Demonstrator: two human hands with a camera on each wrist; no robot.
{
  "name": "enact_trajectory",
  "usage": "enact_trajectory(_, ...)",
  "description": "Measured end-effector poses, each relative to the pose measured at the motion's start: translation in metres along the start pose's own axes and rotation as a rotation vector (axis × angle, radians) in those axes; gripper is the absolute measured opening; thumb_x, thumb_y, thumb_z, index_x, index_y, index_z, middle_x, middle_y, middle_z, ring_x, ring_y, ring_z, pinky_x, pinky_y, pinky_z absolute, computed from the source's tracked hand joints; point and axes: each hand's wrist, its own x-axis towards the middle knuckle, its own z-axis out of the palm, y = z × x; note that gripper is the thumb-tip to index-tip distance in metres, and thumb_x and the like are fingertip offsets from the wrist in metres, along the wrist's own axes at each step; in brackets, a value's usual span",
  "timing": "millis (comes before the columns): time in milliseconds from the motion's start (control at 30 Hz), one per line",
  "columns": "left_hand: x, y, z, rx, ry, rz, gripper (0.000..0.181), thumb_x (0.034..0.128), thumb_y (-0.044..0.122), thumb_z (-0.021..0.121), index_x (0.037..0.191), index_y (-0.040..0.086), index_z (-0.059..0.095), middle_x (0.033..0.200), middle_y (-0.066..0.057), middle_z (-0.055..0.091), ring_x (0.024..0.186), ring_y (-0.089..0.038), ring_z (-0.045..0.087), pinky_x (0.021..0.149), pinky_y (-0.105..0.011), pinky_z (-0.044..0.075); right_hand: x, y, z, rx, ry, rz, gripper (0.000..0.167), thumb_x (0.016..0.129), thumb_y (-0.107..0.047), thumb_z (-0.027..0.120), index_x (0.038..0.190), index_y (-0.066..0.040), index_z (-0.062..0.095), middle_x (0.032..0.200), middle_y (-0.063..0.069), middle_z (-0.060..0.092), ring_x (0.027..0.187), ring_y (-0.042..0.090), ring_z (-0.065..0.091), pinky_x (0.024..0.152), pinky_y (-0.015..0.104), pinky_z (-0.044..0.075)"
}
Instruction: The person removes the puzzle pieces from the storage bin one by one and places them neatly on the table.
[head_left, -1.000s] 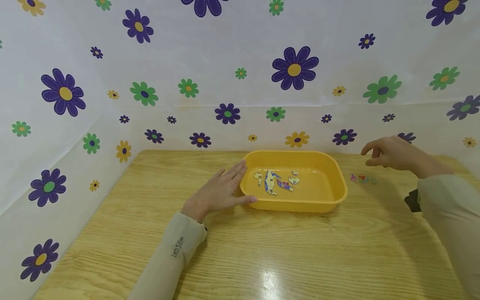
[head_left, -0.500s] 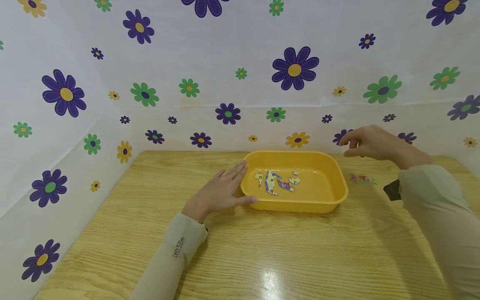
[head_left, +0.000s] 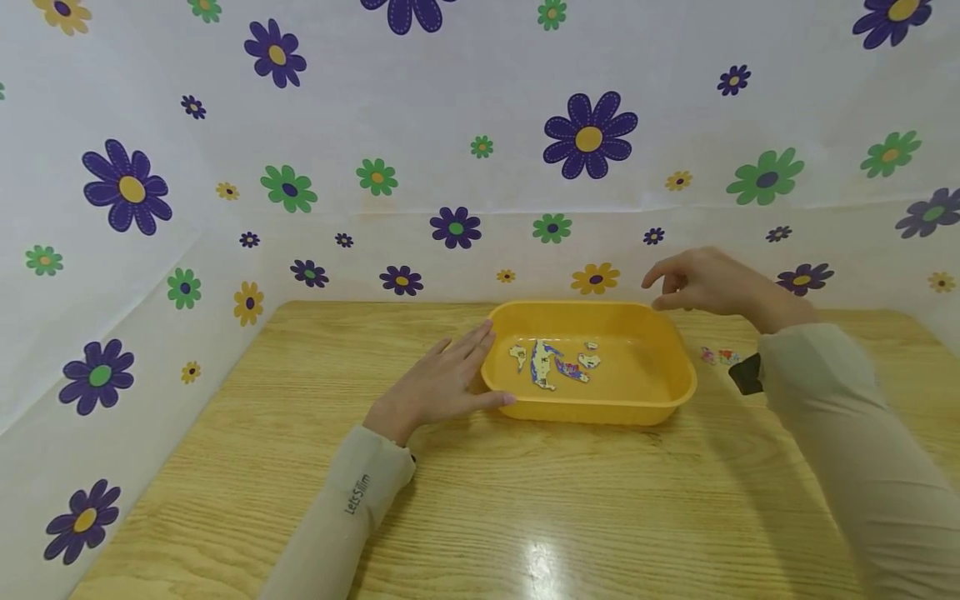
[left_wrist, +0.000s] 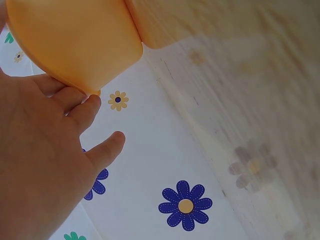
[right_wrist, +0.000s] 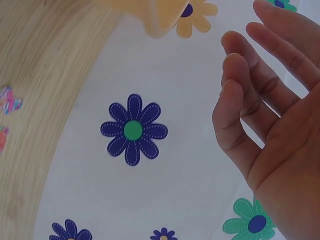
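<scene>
A yellow plastic basin (head_left: 585, 414) stands on the table, with several flat, irregular cream-coloured pieces with blue and red edges (head_left: 542, 365) lying inside. My left hand (head_left: 438, 379) rests against the basin's left end, fingers along the rim and thumb at the front edge. Its fingers touch the rim in the left wrist view too. My right hand (head_left: 708, 281) is raised by the back right corner of the basin, fingers loosely bent. In the right wrist view nothing shows in its palm. Small colourful pieces (head_left: 707, 356) lie on the table right of the basin, partly hidden by a black wrist device.
The wooden table (head_left: 480, 500) extends towards me and to both sides. A white cloth with printed flowers (head_left: 420, 100) hangs behind it and along the left. The black device (head_left: 746, 375) sits at my right cuff.
My right hand has moved left, from above the small colourful pieces to the basin's back right corner, rising slightly. My left hand and the basin have stayed put.
</scene>
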Motion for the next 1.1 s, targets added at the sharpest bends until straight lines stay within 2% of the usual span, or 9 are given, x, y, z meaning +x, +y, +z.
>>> enact_trajectory(400,-0.001,0.001,-0.001,0.006,-0.009,-0.012,0.098,0.0977,0.066,0.049,0.161,0.003,0.01,0.169,-0.01,0.002,0.155,-0.024,0.007,0.123,-0.052,0.011,0.022,-0.021,0.014,0.05,0.011,-0.048,0.027,0.09,-0.01,0.075,0.113,0.004,0.071,0.078,0.001,0.065,0.065,0.017,0.055,0.055,0.026,0.048)
enact_trajectory(867,-0.001,0.001,-0.002,0.023,-0.01,-0.007,0.098,0.098,0.067,0.048,0.161,0.002,0.011,0.169,-0.011,0.002,0.155,-0.023,0.004,0.123,-0.053,0.012,0.036,-0.033,0.027,0.143,-0.016,-0.007,0.027,0.092,-0.006,0.073,0.116,0.005,0.07,0.083,0.007,0.068,0.066,0.022,0.059,0.057,0.029,0.054)
enact_trajectory(1100,-0.001,0.003,-0.002,0.005,-0.012,-0.01,0.097,0.0982,0.065,0.049,0.161,0.002,0.012,0.169,-0.01,0.002,0.155,-0.023,0.005,0.123,-0.053,0.011,0.041,-0.03,0.039,0.185,-0.051,0.005,0.025,0.092,-0.004,0.071,0.115,0.006,0.07,0.082,0.008,0.066,0.064,0.022,0.057,0.058,0.03,0.054)
